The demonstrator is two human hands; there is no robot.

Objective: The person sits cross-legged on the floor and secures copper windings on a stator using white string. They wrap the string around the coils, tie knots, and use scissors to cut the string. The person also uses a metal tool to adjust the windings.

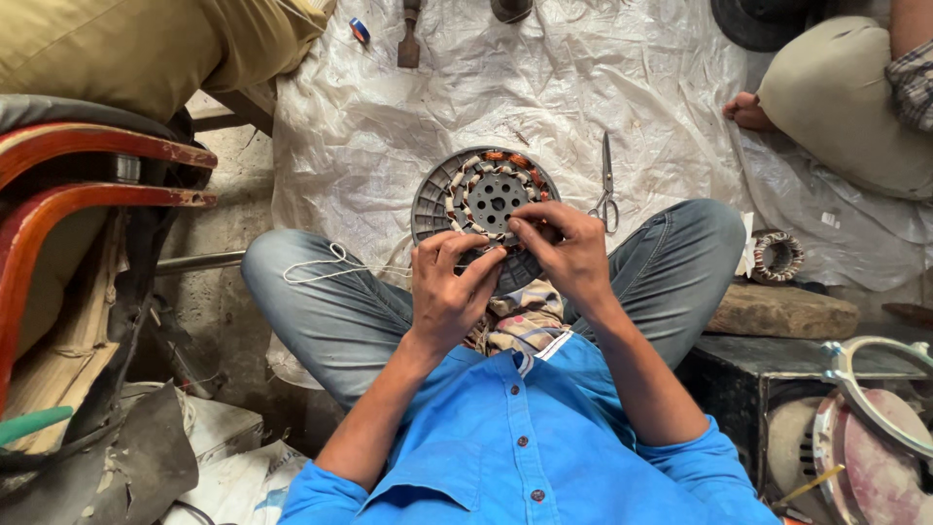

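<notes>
We start nearest, at our own lap: the left hand (445,292) and the right hand (567,248) meet over the near rim of the round stator (483,199), which rests tilted against our crossed legs on the plastic sheet (389,117).

The left hand's fingers (476,267) are curled together and pinch a white cord (326,267), which trails off in a loose loop over the left knee, to the left of the stator. The right hand's fingers (530,222) are pressed tip to tip at the stator's near edge, seemingly nipping the same cord or a winding there (the exact contact is hidden under the knuckles, so we cannot tell which).

We judge the stator to be stiff and fairly heavy, a metal disc with a slotted grey outer ring. The copper and taped coils around its hub look the delicate part, easily nicked or pulled loose. So the outer ring is the sound place to grip it, and the coils want only fingertip work. The cord is light and limp and needs tension to stay put.

Just right of the stator lie scissors (605,190). Further right, a smaller wound coil ring (777,256) sits by a flat stone. Beyond the stator, at the sheet's far edge, lies a hammer (409,39).
</notes>
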